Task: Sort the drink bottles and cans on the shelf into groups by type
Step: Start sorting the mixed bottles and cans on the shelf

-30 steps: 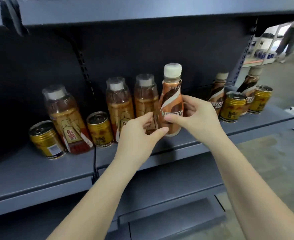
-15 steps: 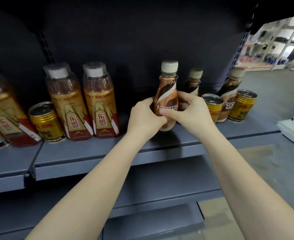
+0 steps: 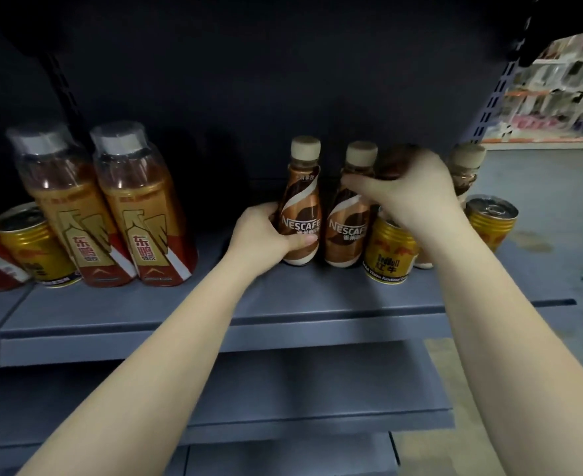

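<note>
Left hand wraps Nescafé bottle low, thumb across label, bottle upright on shelf. Right hand fingers curled at second bottle neck, beside can.

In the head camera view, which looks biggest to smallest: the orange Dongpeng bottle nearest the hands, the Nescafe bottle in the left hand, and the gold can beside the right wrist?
1. Dongpeng bottle, clearly largest.
2. Nescafe bottle, slimmer and shorter.
3. Gold can, smallest, partly hidden by the right hand.
</note>
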